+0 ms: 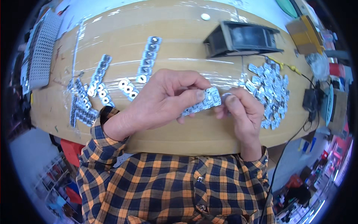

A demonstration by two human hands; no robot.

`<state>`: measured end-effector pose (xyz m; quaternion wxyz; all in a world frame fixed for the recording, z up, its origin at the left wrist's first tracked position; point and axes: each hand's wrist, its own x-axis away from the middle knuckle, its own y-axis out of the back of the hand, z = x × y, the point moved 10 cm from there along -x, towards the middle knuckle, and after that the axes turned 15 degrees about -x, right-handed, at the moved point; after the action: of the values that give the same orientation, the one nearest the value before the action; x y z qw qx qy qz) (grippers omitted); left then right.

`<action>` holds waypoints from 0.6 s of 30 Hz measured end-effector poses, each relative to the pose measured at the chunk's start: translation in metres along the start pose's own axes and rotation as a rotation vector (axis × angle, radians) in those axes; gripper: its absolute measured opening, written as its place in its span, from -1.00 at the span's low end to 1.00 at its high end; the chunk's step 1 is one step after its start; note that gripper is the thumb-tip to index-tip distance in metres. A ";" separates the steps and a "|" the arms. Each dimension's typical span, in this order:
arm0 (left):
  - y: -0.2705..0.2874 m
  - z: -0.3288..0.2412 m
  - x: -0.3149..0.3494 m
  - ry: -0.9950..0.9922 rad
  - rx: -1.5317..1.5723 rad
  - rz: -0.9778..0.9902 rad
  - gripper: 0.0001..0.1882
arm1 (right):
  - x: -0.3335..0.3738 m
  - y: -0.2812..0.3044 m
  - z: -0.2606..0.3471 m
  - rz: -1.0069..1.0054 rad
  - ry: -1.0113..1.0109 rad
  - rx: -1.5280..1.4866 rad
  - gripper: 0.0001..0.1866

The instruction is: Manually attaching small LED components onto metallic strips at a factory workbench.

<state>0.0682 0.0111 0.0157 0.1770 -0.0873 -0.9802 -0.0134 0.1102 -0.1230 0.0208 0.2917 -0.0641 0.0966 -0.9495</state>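
Note:
My left hand (164, 99) holds a short strip of small silvery square parts (204, 101) over the front of the wooden table, thumb pressed on its right end. My right hand (242, 112) pinches a single small silvery piece (225, 96) right against that strip's end. A loose heap of the same silvery pieces (270, 87) lies just right of my right hand. Finished strips lie to the left: one long strip (149, 59), another (100, 72), short ones (128, 89) and a cluster (80, 106).
The table (179, 33) is wood-coloured under clear film. A dark open box (242, 37) stands at the back, a perforated grey tray (43, 48) at far left, a small white disc (205, 16) at the back. A black cable and adapter (310, 100) lie at right.

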 end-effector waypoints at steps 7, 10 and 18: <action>-0.008 0.001 -0.007 -0.121 -0.142 0.038 -0.79 | 0.002 0.002 -0.001 0.053 -0.025 0.029 -0.72; -0.008 0.002 -0.006 -0.096 -0.195 0.061 -0.82 | 0.001 0.010 -0.003 0.004 -0.044 -0.051 -0.73; -0.015 -0.013 0.000 -0.312 -0.435 0.165 -0.84 | 0.003 -0.015 0.005 0.373 0.131 0.274 -0.78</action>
<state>0.0706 -0.0043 0.0282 0.0015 -0.2038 -0.9593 -0.1953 0.1009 -0.1135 0.0289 0.4612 0.0567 -0.0045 -0.8855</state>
